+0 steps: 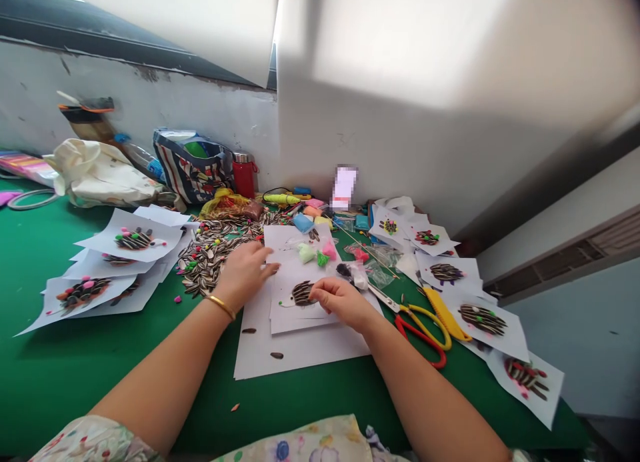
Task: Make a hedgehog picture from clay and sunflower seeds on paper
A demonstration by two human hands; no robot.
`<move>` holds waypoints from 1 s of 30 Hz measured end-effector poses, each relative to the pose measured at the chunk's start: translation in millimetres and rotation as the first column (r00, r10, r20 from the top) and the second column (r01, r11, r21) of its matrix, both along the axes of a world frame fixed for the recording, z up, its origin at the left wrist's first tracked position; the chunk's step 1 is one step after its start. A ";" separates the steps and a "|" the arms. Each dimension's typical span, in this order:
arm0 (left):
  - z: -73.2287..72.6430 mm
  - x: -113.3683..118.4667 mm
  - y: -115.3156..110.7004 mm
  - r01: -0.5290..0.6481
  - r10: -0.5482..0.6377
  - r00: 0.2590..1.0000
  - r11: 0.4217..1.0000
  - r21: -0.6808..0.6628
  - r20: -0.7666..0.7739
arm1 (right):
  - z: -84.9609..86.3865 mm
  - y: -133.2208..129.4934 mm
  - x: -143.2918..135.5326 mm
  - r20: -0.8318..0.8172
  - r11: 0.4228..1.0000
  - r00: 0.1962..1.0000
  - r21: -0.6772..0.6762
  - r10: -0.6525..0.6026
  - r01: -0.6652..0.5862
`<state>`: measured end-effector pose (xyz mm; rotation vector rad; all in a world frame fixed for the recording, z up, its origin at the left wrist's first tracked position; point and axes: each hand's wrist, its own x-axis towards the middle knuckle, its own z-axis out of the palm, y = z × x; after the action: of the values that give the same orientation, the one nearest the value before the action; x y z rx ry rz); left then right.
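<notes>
A hedgehog-like figure of striped seeds (303, 293) lies on a white sheet (295, 323) in the middle of the green table. My right hand (340, 302) is at the figure's right side, its thumb and index finger pinched together; whatever they hold is too small to make out. To the left, my left hand (245, 273) hovers at the right edge of a heap of striped seeds (203, 265), fingers bent and apart, with nothing visible in them. Two loose seeds (277, 355) rest on a larger sheet beneath. Green and pink clay (323, 257) sits just beyond the figure.
Finished seed figures on paper lie in a stack (143, 249) at left and a row (493, 322) at right. Scissors with red and yellow handles (425, 329) lie beside a yellow cutter (445, 313). Behind stand a red flask (244, 175), a striped bag (193, 165) and a phone (345, 187).
</notes>
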<state>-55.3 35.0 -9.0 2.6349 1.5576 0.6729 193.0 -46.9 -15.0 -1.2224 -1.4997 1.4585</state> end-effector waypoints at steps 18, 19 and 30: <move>-12.6 -39.9 41.3 -0.490 0.447 0.847 0.866 -0.099 -0.287 | 18.0 18.0 61.7 -0.340 0.871 0.864 0.194 -0.371 0.451; -10.7 -39.8 40.5 -0.489 0.452 0.849 0.868 -0.087 -0.273 | 20.9 19.7 77.9 -0.549 0.742 0.686 0.168 -0.477 0.650; 4.4 -41.7 40.9 -0.458 0.470 0.752 0.877 -0.146 0.462 | 14.4 26.1 98.5 -0.753 0.678 0.390 -0.100 -0.530 0.728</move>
<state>-97.0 75.9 -4.6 1.8193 2.0142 1.2119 291.5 -20.9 -0.6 -0.7345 -0.4882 0.9606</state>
